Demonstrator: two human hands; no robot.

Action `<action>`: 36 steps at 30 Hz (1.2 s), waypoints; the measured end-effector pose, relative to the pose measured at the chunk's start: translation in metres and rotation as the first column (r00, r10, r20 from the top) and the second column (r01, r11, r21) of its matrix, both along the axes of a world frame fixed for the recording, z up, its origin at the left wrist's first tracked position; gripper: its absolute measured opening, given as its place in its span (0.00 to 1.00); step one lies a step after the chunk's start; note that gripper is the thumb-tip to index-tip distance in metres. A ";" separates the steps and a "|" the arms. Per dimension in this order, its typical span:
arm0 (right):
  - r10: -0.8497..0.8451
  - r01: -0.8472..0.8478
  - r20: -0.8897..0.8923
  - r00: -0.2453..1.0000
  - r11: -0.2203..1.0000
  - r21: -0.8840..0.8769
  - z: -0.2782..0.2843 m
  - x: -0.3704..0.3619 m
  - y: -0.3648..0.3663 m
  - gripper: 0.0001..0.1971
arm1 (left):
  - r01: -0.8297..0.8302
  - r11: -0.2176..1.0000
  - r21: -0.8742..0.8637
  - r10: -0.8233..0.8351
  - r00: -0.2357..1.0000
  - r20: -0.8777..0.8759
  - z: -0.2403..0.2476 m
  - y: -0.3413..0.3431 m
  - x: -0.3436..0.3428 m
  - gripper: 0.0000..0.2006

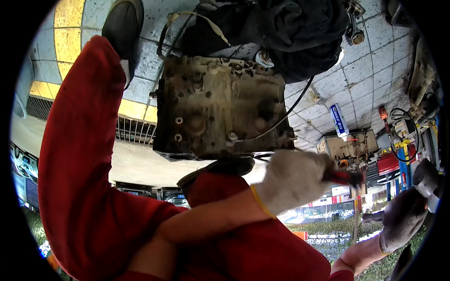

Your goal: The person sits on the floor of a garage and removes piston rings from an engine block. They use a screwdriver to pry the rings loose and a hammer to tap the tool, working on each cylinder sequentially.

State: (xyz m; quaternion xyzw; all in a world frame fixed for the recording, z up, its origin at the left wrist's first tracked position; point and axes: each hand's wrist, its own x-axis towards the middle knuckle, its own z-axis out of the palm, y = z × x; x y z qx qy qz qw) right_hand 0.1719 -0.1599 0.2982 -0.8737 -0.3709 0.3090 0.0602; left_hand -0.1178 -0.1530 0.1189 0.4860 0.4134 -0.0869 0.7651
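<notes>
Gloved in off-white with a yellow cuff edge, the left hand (293, 182) is closed around a red-and-black tool (344, 178), which looks blurred. The right hand (404, 218), in a greyer glove, is near the right rim; I cannot tell if its fingers are spread or bent around something.

Just beyond the left hand, an engine block (215, 107) rests on the floor (382, 40). It is bulky, of dull metal, stained brown and blackish, with holes and two pale rings on its upper face. One thin dark cable (300, 97) crosses its right part.

The floor has dirty blue-grey tiles, one yellow band (70, 18) and a metal grate (136, 130). To the block's right are a blue-and-white spray can (338, 119) and, near it, a pale box-like part (335, 146). A black cloth heap (300, 23) covers the block's far right corner. Farther away, a parked vehicle (23, 161) is visible at left.
</notes>
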 end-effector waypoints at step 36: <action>-0.979 0.965 -0.089 -0.185 -0.198 0.174 0.151 -0.377 -0.241 0.15 | 0.849 0.274 0.452 -0.962 0.250 0.114 0.167 -0.007 -0.101 0.12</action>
